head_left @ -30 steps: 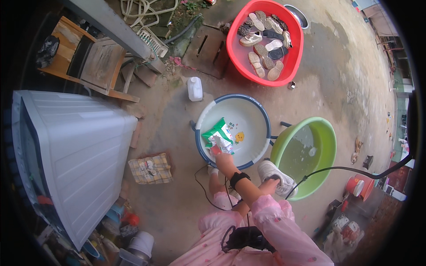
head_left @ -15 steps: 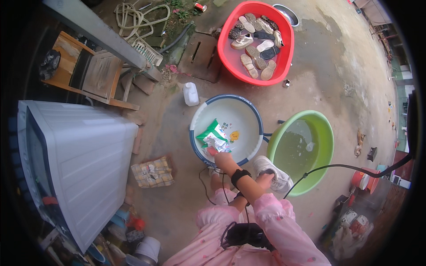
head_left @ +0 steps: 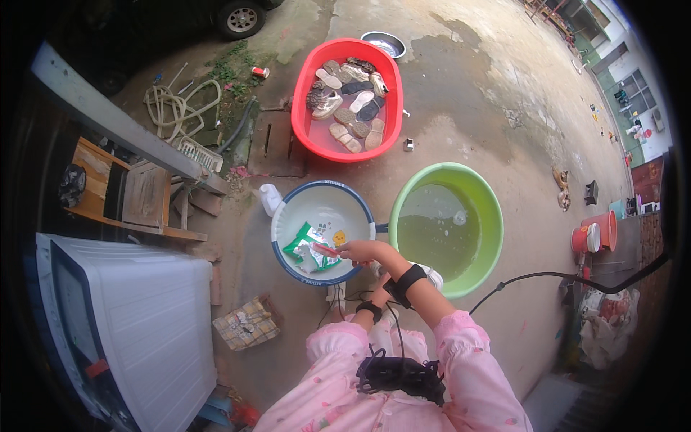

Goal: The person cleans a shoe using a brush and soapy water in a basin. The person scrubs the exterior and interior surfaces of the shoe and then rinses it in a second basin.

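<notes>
Head view shows the right hand (head_left: 358, 251) reaching over the white basin (head_left: 288, 216), fingers pinched on a small red-handled brush (head_left: 325, 249) just above a green and white packet (head_left: 308, 246) lying inside. That packet looks light, soft and probably slippery; its edge seems best to grab. The left hand (head_left: 379, 282) sits tucked under the right arm, so its fingers cannot be told.

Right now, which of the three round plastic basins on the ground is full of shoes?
The red plastic basin, farthest from the person. The green plastic basin holds only murky water; the white blue-rimmed basin holds a green packet.
</notes>
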### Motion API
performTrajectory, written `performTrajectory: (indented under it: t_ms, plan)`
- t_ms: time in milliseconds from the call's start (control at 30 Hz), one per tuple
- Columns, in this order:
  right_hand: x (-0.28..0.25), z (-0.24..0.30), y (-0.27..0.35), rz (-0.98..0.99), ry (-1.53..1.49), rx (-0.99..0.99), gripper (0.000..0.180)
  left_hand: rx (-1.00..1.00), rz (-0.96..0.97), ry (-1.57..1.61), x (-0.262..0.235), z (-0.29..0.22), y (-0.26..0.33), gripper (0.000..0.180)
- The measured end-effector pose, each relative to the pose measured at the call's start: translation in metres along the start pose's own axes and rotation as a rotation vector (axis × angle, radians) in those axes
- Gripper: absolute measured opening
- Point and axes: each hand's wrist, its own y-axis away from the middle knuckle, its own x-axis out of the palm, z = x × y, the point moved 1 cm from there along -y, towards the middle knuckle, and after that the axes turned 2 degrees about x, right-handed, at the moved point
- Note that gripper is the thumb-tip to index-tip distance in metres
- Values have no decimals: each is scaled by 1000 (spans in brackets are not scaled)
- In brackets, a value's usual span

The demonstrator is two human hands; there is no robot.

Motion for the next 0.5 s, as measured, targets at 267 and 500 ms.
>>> performTrajectory:
  t_ms: [267,500]
  plan:
    - [10,-93,144,-305,-581,-179,38,-593,389,-133,4,-1,-26,42]
    - [98,-191,206,-667,-963,-185,40,-581,301,-88,5,31,-33,51]
